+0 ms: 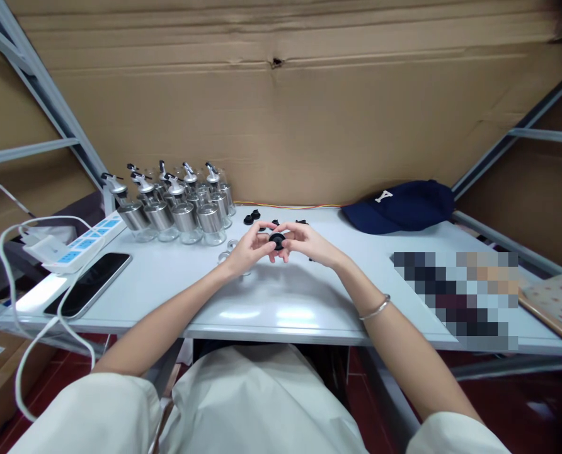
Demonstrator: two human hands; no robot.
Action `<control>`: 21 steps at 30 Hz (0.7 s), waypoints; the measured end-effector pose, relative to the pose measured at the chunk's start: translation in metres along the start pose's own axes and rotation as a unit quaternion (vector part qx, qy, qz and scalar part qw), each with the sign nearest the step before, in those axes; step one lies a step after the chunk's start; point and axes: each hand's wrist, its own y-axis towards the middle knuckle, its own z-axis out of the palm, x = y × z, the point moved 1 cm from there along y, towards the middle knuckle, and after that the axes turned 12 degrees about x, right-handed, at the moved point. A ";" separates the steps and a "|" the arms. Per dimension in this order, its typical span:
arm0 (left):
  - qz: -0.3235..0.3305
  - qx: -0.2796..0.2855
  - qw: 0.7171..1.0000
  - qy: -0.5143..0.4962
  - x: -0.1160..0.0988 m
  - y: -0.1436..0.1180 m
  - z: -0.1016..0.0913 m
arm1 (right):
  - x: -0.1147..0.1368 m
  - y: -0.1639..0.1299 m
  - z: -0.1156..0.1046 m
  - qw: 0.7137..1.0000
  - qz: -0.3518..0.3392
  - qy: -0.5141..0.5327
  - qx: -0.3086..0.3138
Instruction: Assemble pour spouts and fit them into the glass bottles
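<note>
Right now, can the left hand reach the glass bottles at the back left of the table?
Probably yes. The left hand shares a small black part with the right hand, and only bare table separates it from the bottles.

The tabletop [271,309] is smooth, glossy white. The dispenser bottles [177,211] show clear glass with brushed-metal collars and shiny spouts. The small cap [276,239] looks matt black plastic. The phone [88,284] is glossy black; the baseball cap [404,208] matt navy cloth; the backing cardboard [309,113] rough brown.

Both hands, left [249,249] and right [306,243], meet fingertip to fingertip, forearms outstretched
</note>
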 end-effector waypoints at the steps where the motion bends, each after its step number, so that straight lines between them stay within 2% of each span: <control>1: 0.003 -0.002 1.000 0.004 0.001 0.000 0.000 | 0.000 0.000 0.000 1.000 0.006 0.000 0.001; 5: 0.018 -0.010 1.000 0.017 0.003 -0.001 -0.001 | 0.000 0.000 0.001 1.000 0.003 -0.014 -0.001; 10: 0.024 0.012 0.999 0.025 0.005 -0.001 -0.001 | 0.001 0.000 0.003 0.999 -0.006 -0.034 0.004; 15: 0.018 0.022 0.999 0.025 0.005 -0.002 -0.001 | 0.002 0.001 0.005 0.999 0.004 -0.043 -0.002; 21: -0.010 0.014 0.997 0.079 -0.001 -0.003 0.002 | 0.001 0.002 0.007 0.997 0.033 -0.065 -0.006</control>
